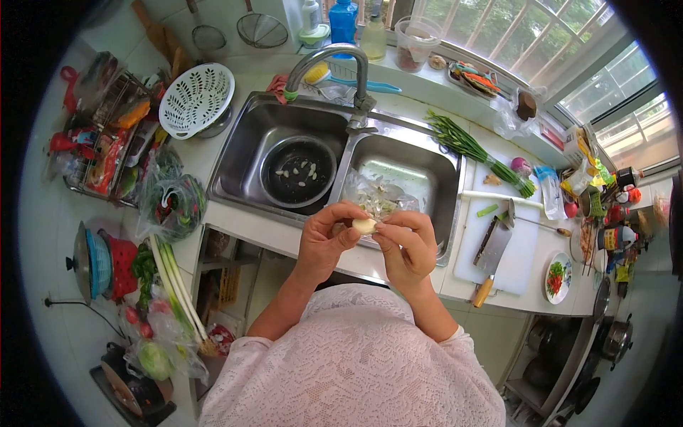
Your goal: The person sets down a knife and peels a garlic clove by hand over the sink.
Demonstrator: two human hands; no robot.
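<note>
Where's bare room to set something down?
Near right part of the cutting board, between cleaver and plate of chopped peppers. Also a narrow counter strip in front of the left basin.
Crowded: front of the right basin, with plastic bag, left hand and right hand; far-right corner, packed with bottles and packets.

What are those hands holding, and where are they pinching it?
A pale clove, probably garlic. The left hand pinches its left end, the right hand its right end.
</note>
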